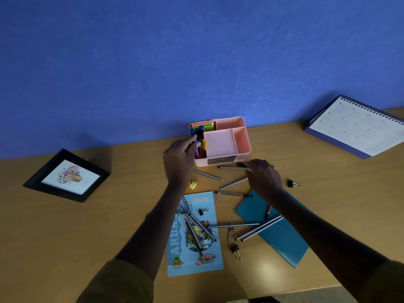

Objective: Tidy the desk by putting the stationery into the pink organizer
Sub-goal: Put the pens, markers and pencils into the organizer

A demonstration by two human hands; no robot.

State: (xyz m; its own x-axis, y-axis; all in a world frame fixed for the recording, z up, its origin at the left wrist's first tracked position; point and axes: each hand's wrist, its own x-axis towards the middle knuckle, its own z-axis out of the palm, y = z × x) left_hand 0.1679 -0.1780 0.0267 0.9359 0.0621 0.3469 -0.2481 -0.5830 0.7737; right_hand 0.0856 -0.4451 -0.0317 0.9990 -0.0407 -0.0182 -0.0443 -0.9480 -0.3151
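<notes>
My L grip (181, 158) pinches a purple pen (197, 150) in the front-left slot of the pink organizer (240, 138), next to other markers (199, 132) standing there. R grip (262, 176) is curled on a dark pen (240, 164) lying on the worktop (87, 226) just in front of the organizer. Pencils (207, 175) are scattered near me, some across a booklet (209, 202) & a teal folder (282, 243).
</notes>
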